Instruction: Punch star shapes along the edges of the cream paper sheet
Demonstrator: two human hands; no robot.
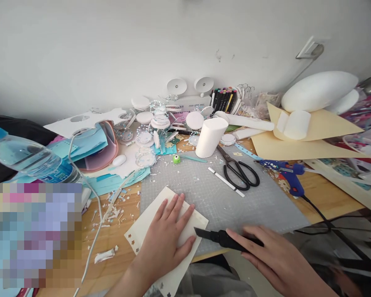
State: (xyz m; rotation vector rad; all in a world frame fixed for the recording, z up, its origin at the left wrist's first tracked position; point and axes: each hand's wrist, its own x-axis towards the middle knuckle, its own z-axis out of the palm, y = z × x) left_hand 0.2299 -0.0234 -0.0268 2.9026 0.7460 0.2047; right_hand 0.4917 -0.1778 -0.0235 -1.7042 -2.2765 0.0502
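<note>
My left hand (168, 235) lies flat with its fingers spread on a cream sheet of paper (190, 218) that has small star-shaped holes along its edge. The sheet rests on a grey cutting mat (185, 171) and overhangs the table's front edge. In my right hand (272, 255) is a black utility knife (230, 239), its blade out and pointing left at the sheet's right edge. Whether the blade touches the paper I cannot tell. Beyond the hands are black-handled scissors (239, 171), a white pen (226, 182) and a white cylinder (212, 137).
A blue glue gun (286, 171) with a cord lies to the right. At left lean a water bottle (31, 156) and a white cable (95, 194). A small green punch (176, 159), markers (224, 100) and white foam pieces stand behind. Paper scraps litter the wood.
</note>
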